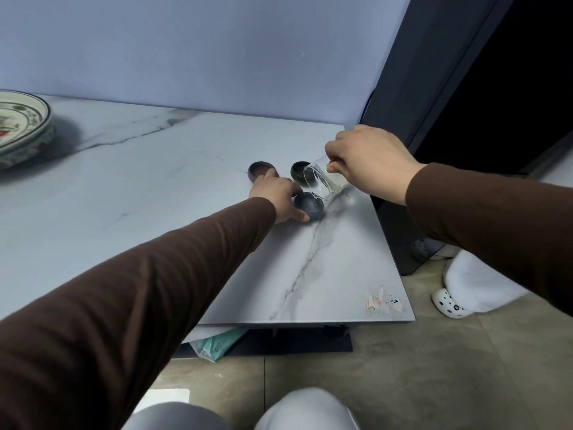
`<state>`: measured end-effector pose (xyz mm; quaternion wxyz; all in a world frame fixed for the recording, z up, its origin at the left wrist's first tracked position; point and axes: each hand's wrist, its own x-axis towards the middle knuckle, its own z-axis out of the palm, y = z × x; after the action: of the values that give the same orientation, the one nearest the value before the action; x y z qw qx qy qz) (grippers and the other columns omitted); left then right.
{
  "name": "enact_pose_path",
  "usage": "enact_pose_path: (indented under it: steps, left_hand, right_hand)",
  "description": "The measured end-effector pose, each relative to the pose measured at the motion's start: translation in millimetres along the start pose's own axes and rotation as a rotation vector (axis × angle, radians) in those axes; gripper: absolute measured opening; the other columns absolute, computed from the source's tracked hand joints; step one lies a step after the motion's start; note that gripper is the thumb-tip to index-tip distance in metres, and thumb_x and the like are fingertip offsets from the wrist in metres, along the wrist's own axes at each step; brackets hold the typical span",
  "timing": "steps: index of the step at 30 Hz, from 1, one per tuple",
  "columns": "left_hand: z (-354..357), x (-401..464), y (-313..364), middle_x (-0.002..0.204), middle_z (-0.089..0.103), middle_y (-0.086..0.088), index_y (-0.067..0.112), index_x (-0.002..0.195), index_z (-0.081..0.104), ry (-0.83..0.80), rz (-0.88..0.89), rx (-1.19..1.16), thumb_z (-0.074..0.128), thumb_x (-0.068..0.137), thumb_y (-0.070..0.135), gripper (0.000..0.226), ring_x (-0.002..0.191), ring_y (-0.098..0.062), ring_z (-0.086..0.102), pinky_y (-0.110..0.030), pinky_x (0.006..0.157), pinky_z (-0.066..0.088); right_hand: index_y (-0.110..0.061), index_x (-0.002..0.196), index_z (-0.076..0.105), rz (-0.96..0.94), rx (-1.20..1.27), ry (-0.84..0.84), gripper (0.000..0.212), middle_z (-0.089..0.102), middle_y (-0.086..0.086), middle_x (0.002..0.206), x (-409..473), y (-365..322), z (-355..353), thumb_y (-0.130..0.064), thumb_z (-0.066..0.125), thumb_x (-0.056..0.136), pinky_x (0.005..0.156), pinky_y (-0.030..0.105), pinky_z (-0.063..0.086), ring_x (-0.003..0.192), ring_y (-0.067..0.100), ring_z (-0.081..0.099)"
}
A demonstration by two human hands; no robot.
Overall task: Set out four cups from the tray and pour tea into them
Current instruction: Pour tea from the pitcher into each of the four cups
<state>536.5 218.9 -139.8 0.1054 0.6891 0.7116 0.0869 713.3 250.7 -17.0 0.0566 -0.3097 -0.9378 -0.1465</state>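
Three small dark cups stand on the marble table [155, 187] near its right edge. My left hand [276, 193] grips the nearest one, a blue-grey cup [307, 204], from its left side. My right hand [369, 162] holds a clear glass pitcher [322, 181], tipped with its spout over that cup. Pale liquid shows in the pitcher's lower end and in the cup. A brown cup [259, 170] sits just beyond my left hand. A dark green cup [299, 170] stands behind the pitcher, partly hidden by it.
A stack of painted plates [18, 125] rests at the table's far left. A dark cabinet [434, 88] stands right of the table. A white clog [448, 302] and white cloth lie on the floor at right. My knees show at the bottom.
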Motion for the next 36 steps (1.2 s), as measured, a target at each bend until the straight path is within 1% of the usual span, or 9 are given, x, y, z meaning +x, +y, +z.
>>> enact_pose_path:
  steps: [9, 12, 17, 23, 27, 29, 33, 36]
  left_hand:
    - [0.2, 1.0, -0.2, 0.115, 0.066, 0.002, 0.032, 0.123, 0.063, 0.001, -0.001, 0.009, 0.069, 0.067, 0.068, 0.066, 0.116, -0.027, 0.04, -0.038, 0.09, 0.037]
    - [-0.4, 0.9, -0.2, 0.115, 0.066, 0.002, 0.033, 0.122, 0.063, -0.002, -0.005, 0.009, 0.069, 0.067, 0.068, 0.065, 0.115, -0.027, 0.04, -0.037, 0.087, 0.035]
    - [0.1, 0.9, 0.2, 0.116, 0.066, 0.0, 0.032, 0.122, 0.063, -0.002, -0.012, 0.008, 0.068, 0.068, 0.068, 0.066, 0.115, -0.027, 0.04, -0.036, 0.087, 0.034]
    - [0.3, 1.2, 0.3, 0.115, 0.066, 0.001, 0.032, 0.121, 0.064, -0.002, -0.016, 0.004, 0.068, 0.068, 0.068, 0.065, 0.115, -0.027, 0.04, -0.036, 0.089, 0.035]
    - [-0.1, 1.0, 0.6, 0.114, 0.066, 0.0, 0.031, 0.12, 0.064, -0.002, -0.015, 0.0, 0.069, 0.068, 0.067, 0.064, 0.113, -0.027, 0.039, -0.036, 0.087, 0.035]
    - [-0.4, 0.6, 0.8, 0.114, 0.066, 0.0, 0.031, 0.12, 0.064, -0.003, -0.014, 0.002, 0.069, 0.068, 0.067, 0.064, 0.112, -0.027, 0.039, -0.036, 0.086, 0.035]
    - [-0.4, -0.1, 1.5, 0.112, 0.066, 0.0, 0.032, 0.119, 0.065, 0.001, -0.015, -0.004, 0.069, 0.068, 0.067, 0.062, 0.111, -0.026, 0.039, -0.035, 0.085, 0.035]
    - [-0.6, -0.5, 1.8, 0.11, 0.066, 0.0, 0.032, 0.117, 0.065, 0.006, -0.018, -0.003, 0.069, 0.068, 0.067, 0.061, 0.111, -0.026, 0.039, -0.036, 0.086, 0.035]
  right_hand:
    - [-0.017, 0.089, 0.06, -0.084, -0.107, 0.077, 0.019, 0.06, 0.0, 0.088, -1.7, -8.4, -2.6, -0.034, 0.055, 0.096, 0.057, 0.033, 0.029, 0.089, 0.027, 0.054]
    - [-0.016, 0.09, 0.061, -0.109, -0.149, 0.086, 0.019, 0.06, 0.001, 0.087, -2.6, -10.8, -3.2, -0.032, 0.055, 0.096, 0.057, 0.033, 0.027, 0.089, 0.028, 0.055]
    - [-0.014, 0.089, 0.061, -0.126, -0.194, 0.086, 0.02, 0.058, 0.002, 0.084, -3.8, -12.6, -5.4, -0.031, 0.055, 0.096, 0.055, 0.032, 0.027, 0.087, 0.027, 0.054]
    - [-0.014, 0.09, 0.062, -0.164, -0.246, 0.083, 0.017, 0.059, 0.003, 0.085, -5.5, -14.6, -10.7, -0.028, 0.054, 0.097, 0.052, 0.03, 0.022, 0.085, 0.026, 0.053]
    - [-0.016, 0.091, 0.06, -0.171, -0.287, 0.06, 0.011, 0.059, 0.001, 0.086, -7.1, -15.9, -14.0, -0.022, 0.053, 0.097, 0.049, 0.027, 0.014, 0.085, 0.025, 0.052]
    - [-0.016, 0.092, 0.06, -0.174, -0.303, 0.045, 0.01, 0.059, 0.0, 0.088, -8.2, -17.7, -15.1, -0.021, 0.053, 0.097, 0.049, 0.026, 0.013, 0.086, 0.024, 0.053]
    - [-0.017, 0.093, 0.061, -0.169, -0.34, 0.026, 0.008, 0.06, -0.001, 0.088, -10.8, -21.4, -17.5, -0.018, 0.054, 0.096, 0.048, 0.027, 0.005, 0.087, 0.024, 0.054]
    - [-0.018, 0.092, 0.06, -0.163, -0.348, 0.013, 0.008, 0.059, -0.001, 0.086, -11.6, -22.8, -16.7, -0.016, 0.054, 0.096, 0.048, 0.027, 0.004, 0.087, 0.023, 0.054]
